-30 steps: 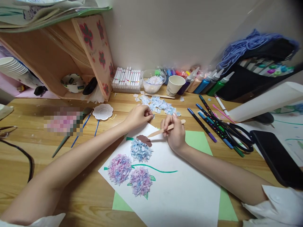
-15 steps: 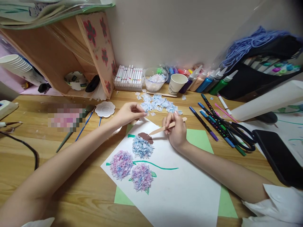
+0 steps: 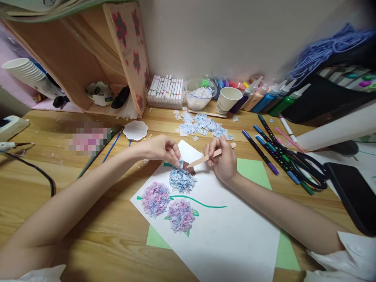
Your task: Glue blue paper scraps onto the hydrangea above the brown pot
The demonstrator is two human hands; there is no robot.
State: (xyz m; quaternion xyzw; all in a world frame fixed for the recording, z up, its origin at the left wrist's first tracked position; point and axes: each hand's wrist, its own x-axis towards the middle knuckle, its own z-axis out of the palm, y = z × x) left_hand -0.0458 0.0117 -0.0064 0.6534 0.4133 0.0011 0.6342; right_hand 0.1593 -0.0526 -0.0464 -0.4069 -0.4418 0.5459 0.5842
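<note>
Between thumb and fingertips, my left hand (image 3: 167,150) pinches a small blue-and-white paper piece (image 3: 181,164) above the top flower. My right hand (image 3: 222,158) is closed around a wooden craft stick (image 3: 202,159), its tip at the brown patch (image 3: 190,170) beside that flower. The blue paper flower (image 3: 182,181) is built of crumpled bits on a white sheet (image 3: 229,235). Two pink-and-purple paper flowers (image 3: 155,199) sit below it, with painted green stems and leaves. Loose blue paper pieces (image 3: 202,124) lie in a heap beyond my hands.
Green paper (image 3: 254,174) lies under the white sheet. At the back stand a marker box (image 3: 166,92), a plastic bowl (image 3: 200,98), a paper cup (image 3: 228,100) and several paint bottles. Pens (image 3: 260,152), black scissors (image 3: 308,170) and a phone (image 3: 352,196) lie right; brushes (image 3: 113,145) and a flower-shaped palette (image 3: 135,130) left.
My left hand has come from the loose paper heap down toward the blue flower, carrying a paper piece. My right hand keeps the craft stick near the brown patch. The view has shifted slightly.
</note>
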